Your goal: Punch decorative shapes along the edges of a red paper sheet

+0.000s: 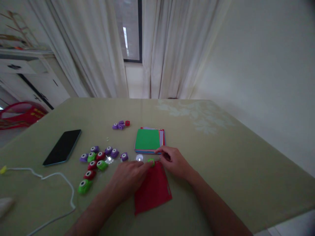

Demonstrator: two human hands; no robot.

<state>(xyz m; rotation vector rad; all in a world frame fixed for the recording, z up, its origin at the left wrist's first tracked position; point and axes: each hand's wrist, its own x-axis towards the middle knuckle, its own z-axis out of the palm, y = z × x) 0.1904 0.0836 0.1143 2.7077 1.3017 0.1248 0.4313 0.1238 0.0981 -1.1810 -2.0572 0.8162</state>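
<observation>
A red sheet of paper (152, 190) lies on the table in front of me, with a small slot near its right edge. At its top edge is a small green plastic piece (151, 162), which looks like a craft paper punch. My left hand (130, 175) lies over the sheet's left side, its index finger pressed on the green punch; its thumb is hidden. Just right of the punch, my right hand (176, 161) has curled fingers at the sheet's top right corner. Whatever they pinch is too small to make out. A clear round disc (139, 158) sits beside the punch.
Beyond my hands stands a stack of coloured paper (147, 140), green on top. Several similar purple, red and green punches (92, 165) lie left, with a few more (120, 125) farther back. A black tablet (62, 147) and white cable (59, 173) are at far left.
</observation>
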